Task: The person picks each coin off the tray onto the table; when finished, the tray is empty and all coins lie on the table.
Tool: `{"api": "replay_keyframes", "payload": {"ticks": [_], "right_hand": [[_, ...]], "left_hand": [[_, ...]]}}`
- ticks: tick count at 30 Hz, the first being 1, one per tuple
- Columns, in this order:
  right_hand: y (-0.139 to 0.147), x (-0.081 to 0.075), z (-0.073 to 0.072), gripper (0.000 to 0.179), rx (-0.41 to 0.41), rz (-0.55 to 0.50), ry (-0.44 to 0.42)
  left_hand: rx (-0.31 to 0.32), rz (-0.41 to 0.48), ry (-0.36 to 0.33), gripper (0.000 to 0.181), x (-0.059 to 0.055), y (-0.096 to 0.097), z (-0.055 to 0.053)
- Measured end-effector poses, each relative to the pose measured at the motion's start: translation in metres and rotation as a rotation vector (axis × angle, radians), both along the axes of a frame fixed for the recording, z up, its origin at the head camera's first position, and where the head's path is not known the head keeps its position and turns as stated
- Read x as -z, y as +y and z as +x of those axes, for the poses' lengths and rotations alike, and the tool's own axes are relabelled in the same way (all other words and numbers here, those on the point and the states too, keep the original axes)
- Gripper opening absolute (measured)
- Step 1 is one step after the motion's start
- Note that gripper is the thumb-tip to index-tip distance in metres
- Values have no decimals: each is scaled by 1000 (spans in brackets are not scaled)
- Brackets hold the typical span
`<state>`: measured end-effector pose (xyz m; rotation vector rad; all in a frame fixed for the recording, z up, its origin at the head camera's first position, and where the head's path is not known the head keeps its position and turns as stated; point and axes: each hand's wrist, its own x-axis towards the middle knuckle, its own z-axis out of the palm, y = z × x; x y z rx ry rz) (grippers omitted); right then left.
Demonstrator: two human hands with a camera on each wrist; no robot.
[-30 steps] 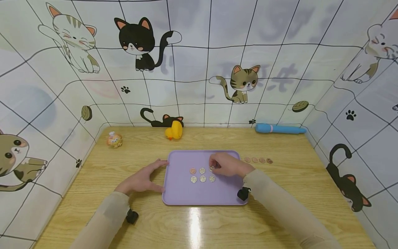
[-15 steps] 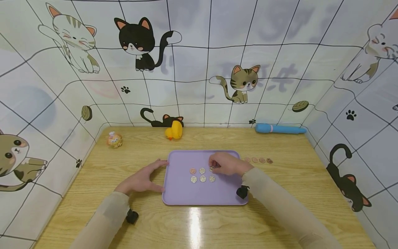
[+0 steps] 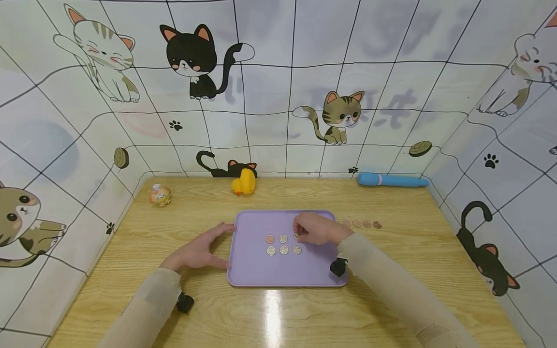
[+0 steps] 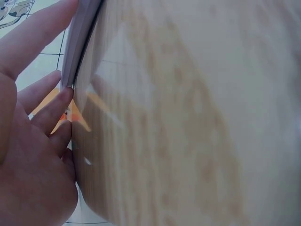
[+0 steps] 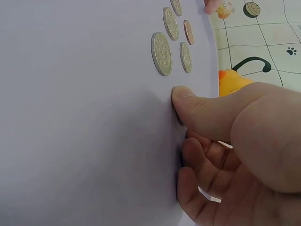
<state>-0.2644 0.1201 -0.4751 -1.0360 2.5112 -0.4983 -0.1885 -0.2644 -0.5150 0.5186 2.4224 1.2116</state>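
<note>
A purple tray (image 3: 287, 275) lies on the wooden table. My left hand (image 3: 197, 251) spreads thumb and fingers at the tray's left edge, fingertips right at the rim. Over the tray, the fingers of my right hand (image 3: 319, 229) are curled, and they pinch a coin (image 3: 296, 236) low against the surface, mostly hidden by the thumb (image 5: 193, 106) in the right wrist view. Beside it lie a copper coin (image 3: 270, 239) and several silver coins (image 3: 284, 250), set out in two short rows.
Right of the tray runs a line of several copper coins (image 3: 357, 224). At the back are a yellow rubber duck (image 3: 243, 182), a small orange figurine (image 3: 160, 195) and a blue pen-like stick (image 3: 391, 180). Cat-print cloth (image 3: 270, 96) walls the table on three sides.
The right wrist has edged slightly left while its fingertips stay at the same coin. The left hand, tray and other coins have not moved.
</note>
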Motion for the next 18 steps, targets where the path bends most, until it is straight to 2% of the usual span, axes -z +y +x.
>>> {"api": "replay_keyframes", "payload": {"ticks": [18], "right_hand": [[3, -3, 3, 12, 7, -45, 7]], "left_hand": [[1, 8, -7, 102, -3, 0, 2]]}}
